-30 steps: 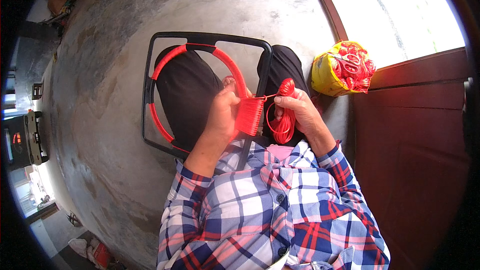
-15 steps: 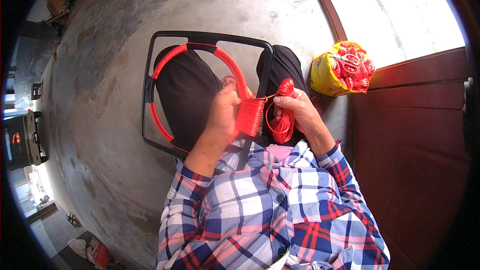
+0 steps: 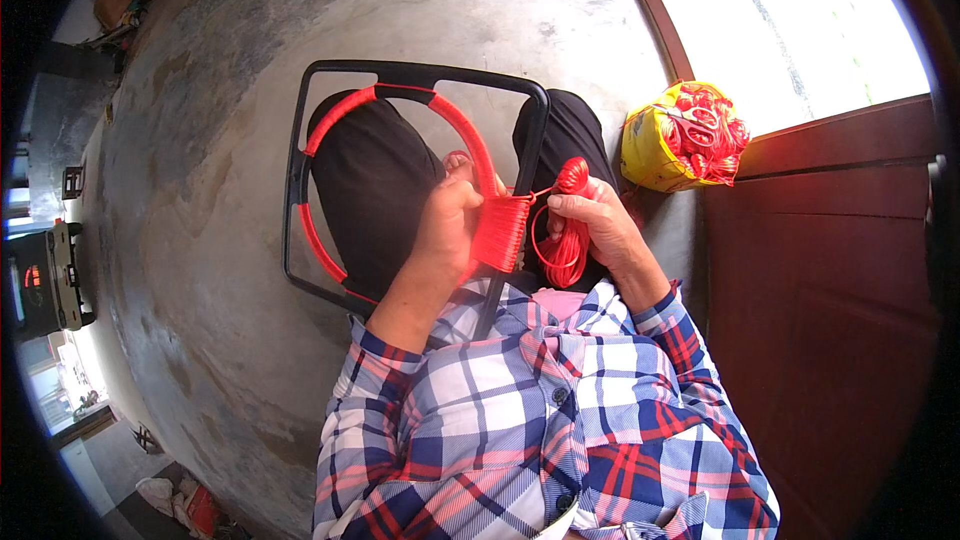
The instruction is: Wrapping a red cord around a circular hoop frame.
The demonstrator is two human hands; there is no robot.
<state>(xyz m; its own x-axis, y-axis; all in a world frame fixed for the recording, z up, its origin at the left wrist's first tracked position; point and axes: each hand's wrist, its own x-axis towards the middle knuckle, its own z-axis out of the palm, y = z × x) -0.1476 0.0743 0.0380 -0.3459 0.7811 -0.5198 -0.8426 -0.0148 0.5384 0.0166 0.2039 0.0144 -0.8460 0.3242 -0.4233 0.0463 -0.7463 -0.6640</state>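
Across my lap rests a black frame point(image 3: 455, 73), roughly square, with a ring inside it wrapped in red cord point(image 3: 464, 130). On the ring's right side a band of red cord point(image 3: 499, 233) runs in close strands over to the frame's bar. My left hand point(image 3: 452, 212) grips the ring beside this band, thumb on top and the other fingers mostly hidden. To the right, my right hand point(image 3: 592, 218) is closed round a bundle of red cord point(image 3: 568, 252). A short length of cord spans from the bundle to the band's upper corner, with a loose loop below.
A yellow bag point(image 3: 648, 147) stuffed with red cord bundles stands beyond my right hand, with scissors point(image 3: 697, 126) lying on top. A dark red door point(image 3: 820, 270) closes off the right side. Grey concrete floor point(image 3: 230, 190) stretches to the left.
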